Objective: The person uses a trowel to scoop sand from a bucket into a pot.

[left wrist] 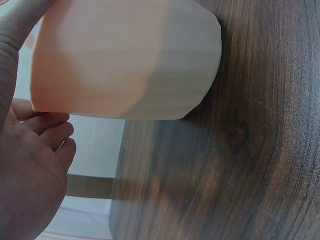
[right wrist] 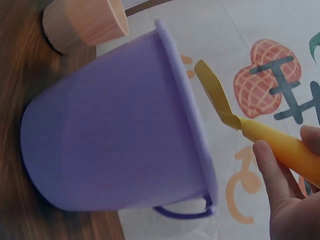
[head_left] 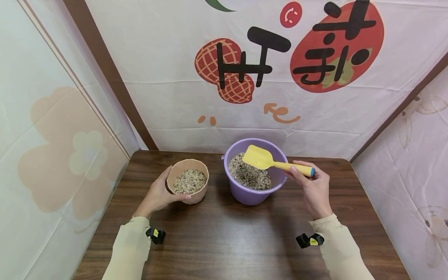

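Scoop [head_left: 264, 159] above bucket [head_left: 248, 197], flowerpot [head_left: 198, 197] gripped

Judging by how things lie, the step in hand is scooping: gravel-like granules [head_left: 250, 178] fill part of the purple bucket and part of the peach, faceted flowerpot, and the yellow scoop hangs over the bucket, apparently bare. The right hand [head_left: 315, 189] pinches the scoop's handle, thumb against fingers; the left hand [head_left: 160, 196] is spread wide around the flowerpot, thumb along the near side. The flowerpot stands on the wooden counter [head_left: 224, 241], left of the bucket and apart from it. If more is to be transferred, the next move would call for dipping the scoop into the bucket's granules, then levelling it before crossing the gap, with the left hand bracing the flowerpot. Spilling between the two seems the likeliest slip.
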The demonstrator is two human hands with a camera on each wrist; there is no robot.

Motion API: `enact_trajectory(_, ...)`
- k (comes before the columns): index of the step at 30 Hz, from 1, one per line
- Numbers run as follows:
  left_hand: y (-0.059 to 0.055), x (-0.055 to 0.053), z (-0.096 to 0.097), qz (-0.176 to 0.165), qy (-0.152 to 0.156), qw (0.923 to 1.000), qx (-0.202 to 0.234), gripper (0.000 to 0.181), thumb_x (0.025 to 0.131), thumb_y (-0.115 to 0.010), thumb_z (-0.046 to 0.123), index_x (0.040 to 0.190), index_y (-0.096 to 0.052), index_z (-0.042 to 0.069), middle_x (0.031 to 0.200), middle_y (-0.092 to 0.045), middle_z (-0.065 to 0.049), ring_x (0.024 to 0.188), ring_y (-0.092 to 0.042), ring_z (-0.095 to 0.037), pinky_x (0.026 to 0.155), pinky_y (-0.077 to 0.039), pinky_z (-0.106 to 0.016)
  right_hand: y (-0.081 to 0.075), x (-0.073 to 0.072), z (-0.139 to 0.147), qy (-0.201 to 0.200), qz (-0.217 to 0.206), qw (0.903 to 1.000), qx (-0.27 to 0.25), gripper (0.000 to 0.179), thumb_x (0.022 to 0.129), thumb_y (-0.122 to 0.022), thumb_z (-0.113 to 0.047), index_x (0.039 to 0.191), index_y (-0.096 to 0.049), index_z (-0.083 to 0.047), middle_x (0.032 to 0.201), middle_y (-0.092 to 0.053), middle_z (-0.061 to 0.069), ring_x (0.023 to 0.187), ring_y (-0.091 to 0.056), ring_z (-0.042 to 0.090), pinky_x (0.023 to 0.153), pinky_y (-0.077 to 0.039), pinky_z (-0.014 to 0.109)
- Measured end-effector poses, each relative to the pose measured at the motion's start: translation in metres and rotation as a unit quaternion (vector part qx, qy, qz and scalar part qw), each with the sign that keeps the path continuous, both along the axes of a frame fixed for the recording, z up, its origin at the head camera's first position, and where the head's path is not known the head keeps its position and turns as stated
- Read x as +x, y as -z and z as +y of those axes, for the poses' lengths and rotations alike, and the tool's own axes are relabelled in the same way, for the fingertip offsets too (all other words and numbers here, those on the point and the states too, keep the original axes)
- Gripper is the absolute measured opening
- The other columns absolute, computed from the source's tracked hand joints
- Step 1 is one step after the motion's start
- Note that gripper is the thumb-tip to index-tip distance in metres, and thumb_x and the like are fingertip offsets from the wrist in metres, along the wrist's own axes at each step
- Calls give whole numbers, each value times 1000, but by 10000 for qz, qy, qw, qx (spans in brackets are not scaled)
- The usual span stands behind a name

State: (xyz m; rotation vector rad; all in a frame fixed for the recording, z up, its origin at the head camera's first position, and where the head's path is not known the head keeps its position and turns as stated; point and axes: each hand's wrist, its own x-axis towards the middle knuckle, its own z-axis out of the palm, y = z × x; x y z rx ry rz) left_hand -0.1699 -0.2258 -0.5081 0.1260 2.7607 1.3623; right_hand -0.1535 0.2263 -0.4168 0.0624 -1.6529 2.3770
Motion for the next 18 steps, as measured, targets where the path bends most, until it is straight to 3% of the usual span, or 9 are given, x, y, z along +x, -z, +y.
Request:
enact_trajectory(10,-2,1,1,-44,-21,10000,-54,137,64,-95,52,162,-13,3,161,-27,-24,143,-34,-43,112,-33,-62,12,2,10,121,-415,9982,409,31,91,-73,2,117,-64,16,103,-69,18,92,-75,27,89,-55,45)
enact_trajectory(18,-3,1,1,-109,-38,9999,-64,137,64,-95,52,163,-13,5,162,-26,-24,143,-34,-43,112,-34,-62,19,2,13,163,-544,9975,413,33,90,-75,1,118,-64,15,105,-68,19,92,-75,28,90,-53,48)
